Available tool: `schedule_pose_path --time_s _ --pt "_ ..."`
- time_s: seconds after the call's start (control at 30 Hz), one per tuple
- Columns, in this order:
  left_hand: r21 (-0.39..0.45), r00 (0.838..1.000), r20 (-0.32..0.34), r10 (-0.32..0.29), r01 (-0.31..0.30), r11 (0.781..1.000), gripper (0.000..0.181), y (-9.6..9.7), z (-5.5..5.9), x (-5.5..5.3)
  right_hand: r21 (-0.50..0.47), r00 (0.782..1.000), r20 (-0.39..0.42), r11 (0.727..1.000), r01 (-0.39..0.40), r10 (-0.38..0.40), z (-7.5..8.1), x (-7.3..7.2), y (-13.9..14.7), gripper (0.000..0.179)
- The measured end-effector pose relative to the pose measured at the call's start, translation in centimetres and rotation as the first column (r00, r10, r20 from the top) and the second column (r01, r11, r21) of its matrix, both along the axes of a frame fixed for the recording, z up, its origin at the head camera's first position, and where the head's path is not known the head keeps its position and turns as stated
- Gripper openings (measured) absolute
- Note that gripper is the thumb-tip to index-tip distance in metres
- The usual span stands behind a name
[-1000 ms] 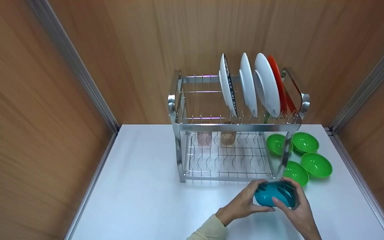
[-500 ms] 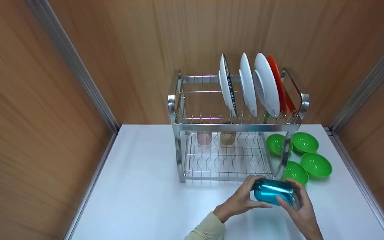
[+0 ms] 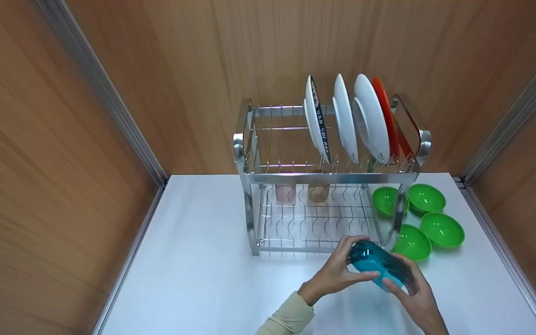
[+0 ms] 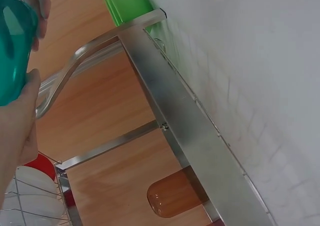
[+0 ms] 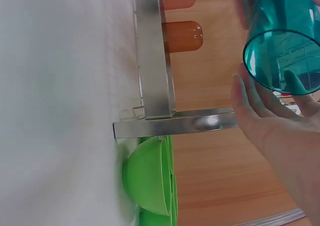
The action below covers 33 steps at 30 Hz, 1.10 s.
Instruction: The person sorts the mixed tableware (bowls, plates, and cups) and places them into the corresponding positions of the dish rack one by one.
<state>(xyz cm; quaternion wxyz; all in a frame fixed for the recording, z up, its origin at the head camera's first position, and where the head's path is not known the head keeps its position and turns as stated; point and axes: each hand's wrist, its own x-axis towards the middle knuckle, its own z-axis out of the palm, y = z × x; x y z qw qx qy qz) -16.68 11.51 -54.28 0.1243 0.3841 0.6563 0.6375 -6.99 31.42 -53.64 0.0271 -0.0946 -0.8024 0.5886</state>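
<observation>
Held aloft just in front of a metal dish rack [image 3: 333, 178], a teal cup [image 3: 372, 263] has swung from lying nearly level to a clear slant over the last second, its rounded base now raised and set back, its mouth lower and nearer the person. We see the left hand [image 3: 332, 274] pinching the base end, fingers over the far side and thumb along the near one; the right hand [image 3: 420, 295] grips the mouth end, thumb on the near wall, and the right wrist view shows the rim close to that palm. We judge that the cup is being turned between the hands; it is off the white table [image 3: 193, 279] and not in the rack, so the work with it looks unfinished. Behind, we find a pink glass [image 3: 285, 194] and an amber glass [image 3: 318, 193] standing mouth down on the lower tier, plates [image 3: 372, 118] upright on the upper tier, and green bowls [image 3: 442, 230] on the table at the rack's right, all unmoved.
</observation>
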Motion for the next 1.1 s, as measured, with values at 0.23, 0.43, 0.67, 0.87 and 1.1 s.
schedule_pose_path --time_s 0.23,0.43,0.67,0.87,1.1 --pt "-0.041 0.986 -0.146 0.081 -0.088 0.995 0.072 0.5 0.8 -0.5 0.089 1.0 0.004 0.996 0.0 0.0 -0.5 -0.5 -0.2 0.078" --pt "-0.098 0.946 -0.3 0.121 -0.156 0.983 0.075 0.8 1.5 -0.9 0.202 0.998 -0.054 0.979 0.03 -0.02 -1.2 -1.1 -0.7 0.072" --pt "-0.14 0.913 -0.388 0.128 -0.196 0.971 0.078 1.1 1.8 -1.5 0.296 0.977 -0.197 0.944 0.143 -0.086 -2.0 -1.4 -1.0 0.057" --pt "-0.147 0.899 -0.422 0.119 -0.197 0.969 0.079 1.4 1.6 -1.9 0.282 0.976 -0.2 0.949 0.144 -0.089 -2.2 -1.5 -0.7 0.058" --pt "-0.137 0.894 -0.426 0.141 -0.218 0.966 0.081 1.5 1.6 -2.9 0.251 0.972 -0.193 0.95 0.183 -0.136 -2.5 -1.4 0.1 0.054"
